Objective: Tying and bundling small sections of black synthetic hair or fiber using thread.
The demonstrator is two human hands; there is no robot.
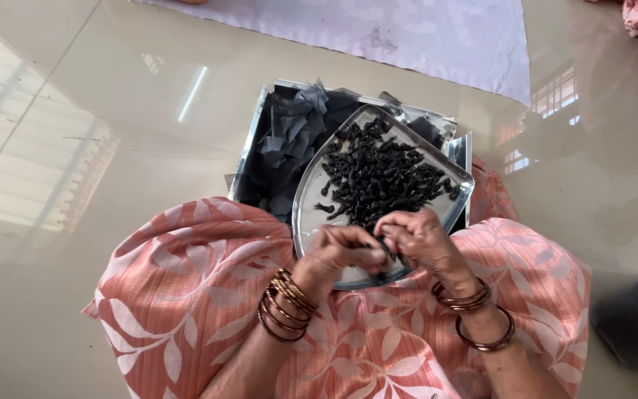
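Left hand (337, 255) and right hand (416, 240), fingertips meeting, pinch one small dark rolled piece (387, 247) above a fan-shaped steel tray (306, 193) heaped with similar black rolled pieces (378, 174).

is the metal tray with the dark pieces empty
No, the metal tray holds a heap of small dark pieces above both hands.

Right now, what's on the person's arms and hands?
Both forearms bare, no sleeves or gloves. Left wrist carries a stack of thin bronze-gold bangles; right wrist has a few similar dark metallic bangles, spaced apart. No rings clearly visible.
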